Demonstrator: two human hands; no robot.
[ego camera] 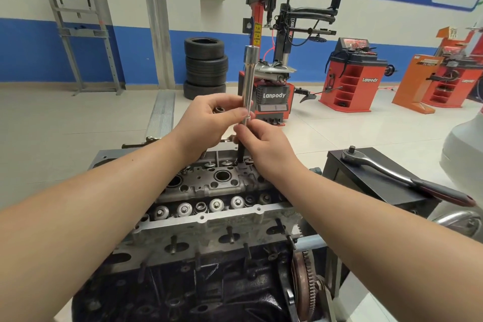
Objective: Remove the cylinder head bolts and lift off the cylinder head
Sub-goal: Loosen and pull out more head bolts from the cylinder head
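Both hands met above the far side of the cylinder head (209, 185), which sat bolted on the dark engine block (183, 282). The left hand (209, 123) pinched a long chrome extension bar (248, 81) standing upright, its long axis vertical. The right hand (264, 149), just below and touching it, curled its fingers round the dark lower shaft, which ran straight down into a bolt hole (240, 162) at the head's far edge. A ratchet wrench (392, 175) lay on a black box (366, 183) to the right, nearer the right hand. The head seemed not yet ready to lift.
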